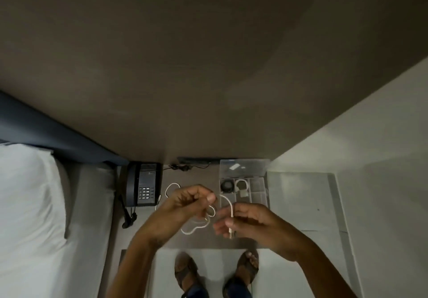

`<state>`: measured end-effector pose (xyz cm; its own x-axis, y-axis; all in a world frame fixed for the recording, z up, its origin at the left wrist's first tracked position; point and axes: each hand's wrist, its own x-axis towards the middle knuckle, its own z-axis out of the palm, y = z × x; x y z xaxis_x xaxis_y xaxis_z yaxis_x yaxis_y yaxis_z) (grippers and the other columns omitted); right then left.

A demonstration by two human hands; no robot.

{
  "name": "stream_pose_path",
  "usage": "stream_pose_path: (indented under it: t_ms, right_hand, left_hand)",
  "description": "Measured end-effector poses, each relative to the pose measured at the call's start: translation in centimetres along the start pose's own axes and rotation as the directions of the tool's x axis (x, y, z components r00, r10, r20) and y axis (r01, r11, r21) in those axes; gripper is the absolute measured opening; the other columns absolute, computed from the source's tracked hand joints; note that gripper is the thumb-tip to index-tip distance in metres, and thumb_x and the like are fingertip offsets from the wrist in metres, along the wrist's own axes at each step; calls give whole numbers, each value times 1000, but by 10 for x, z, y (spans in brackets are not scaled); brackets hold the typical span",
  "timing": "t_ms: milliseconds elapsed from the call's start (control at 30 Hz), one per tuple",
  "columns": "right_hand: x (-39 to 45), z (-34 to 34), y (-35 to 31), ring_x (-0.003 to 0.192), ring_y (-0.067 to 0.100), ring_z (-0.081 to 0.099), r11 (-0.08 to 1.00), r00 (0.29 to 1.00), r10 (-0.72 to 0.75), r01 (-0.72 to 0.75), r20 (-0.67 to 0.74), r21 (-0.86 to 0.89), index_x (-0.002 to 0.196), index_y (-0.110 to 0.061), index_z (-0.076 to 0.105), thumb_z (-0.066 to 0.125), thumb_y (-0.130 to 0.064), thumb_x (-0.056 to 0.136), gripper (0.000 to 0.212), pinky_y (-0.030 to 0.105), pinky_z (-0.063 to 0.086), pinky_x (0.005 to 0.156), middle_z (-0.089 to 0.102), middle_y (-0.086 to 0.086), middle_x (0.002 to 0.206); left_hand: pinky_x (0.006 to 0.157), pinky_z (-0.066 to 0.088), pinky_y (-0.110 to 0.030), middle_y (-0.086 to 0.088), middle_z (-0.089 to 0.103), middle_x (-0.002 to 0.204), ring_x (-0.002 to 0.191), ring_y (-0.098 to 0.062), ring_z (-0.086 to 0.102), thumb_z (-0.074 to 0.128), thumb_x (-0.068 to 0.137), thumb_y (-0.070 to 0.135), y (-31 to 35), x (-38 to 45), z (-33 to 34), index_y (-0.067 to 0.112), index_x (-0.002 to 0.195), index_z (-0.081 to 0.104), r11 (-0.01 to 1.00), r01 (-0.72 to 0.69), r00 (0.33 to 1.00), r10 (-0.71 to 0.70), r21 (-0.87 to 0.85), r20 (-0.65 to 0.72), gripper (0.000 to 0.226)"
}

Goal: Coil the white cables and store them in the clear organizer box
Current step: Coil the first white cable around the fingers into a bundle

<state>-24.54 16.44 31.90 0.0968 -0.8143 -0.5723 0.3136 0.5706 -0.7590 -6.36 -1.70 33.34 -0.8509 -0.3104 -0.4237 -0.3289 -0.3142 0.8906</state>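
Observation:
A white cable [228, 201] arches between my two hands above the small table. My left hand [185, 207] pinches one part of it, and loose loops of the cable [196, 228] hang below that hand. My right hand [247, 221] grips the cable near its plug end, which points down. Another white cable [172, 187] lies on the table behind my left hand. The clear organizer box [262, 195] stands open at the back right, with a coiled white cable [240, 184] and a black coil [227, 185] in its compartments.
A dark desk phone [143, 184] sits at the table's back left, its cord hanging off the side. A bed with white bedding [30, 205] is on the left. A black cord [183, 168] lies by the wall. My sandalled feet [185, 272] are below the table's front edge.

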Motion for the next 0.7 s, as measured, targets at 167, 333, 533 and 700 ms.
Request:
stream_pose_path:
  t_ms: [167, 333, 533, 700]
  right_hand:
    - [-56, 34, -14, 132, 32, 66, 913, 958, -168, 62, 232, 402, 140, -5, 64, 54, -5, 110, 32, 37, 54, 108, 71, 17, 138]
    - [-83, 69, -33, 152, 34, 45, 628, 883, -449, 206, 134, 750, 159, 3, 37, 22, 8, 113, 49, 43, 39, 124, 47, 23, 162]
    - [-105, 88, -54, 156, 38, 36, 669, 909, -415, 284, 29, 687, 162, 3, 30, 26, 3, 115, 47, 45, 35, 126, 36, 26, 167]
    - [-125, 99, -66, 154, 37, 40, 677, 918, -391, 240, 64, 696, 159, 1, 38, 34, -4, 115, 45, 42, 39, 124, 42, 24, 165]
  left_hand:
    - [64, 44, -16, -9, 62, 85, 68, -2, 55, 63, 99, 38, 60, -23, 38, 13, 101, 75, 995, -31, 999, 28, 98, 25, 28]
    - [79, 56, -24, -31, 66, 107, 94, -19, 67, 51, 107, 19, 81, -49, 62, -6, 114, 67, 987, -110, 992, 103, 116, 68, 31]
    - [92, 58, -43, -27, 71, 112, 106, -40, 71, 52, 104, 18, 90, -74, 70, 1, 117, 70, 990, -137, 988, 139, 40, -61, 28]
    - [87, 61, -28, -19, 74, 110, 101, -22, 73, 51, 105, 19, 104, -89, 74, 0, 117, 70, 986, -147, 987, 151, 80, -54, 29]
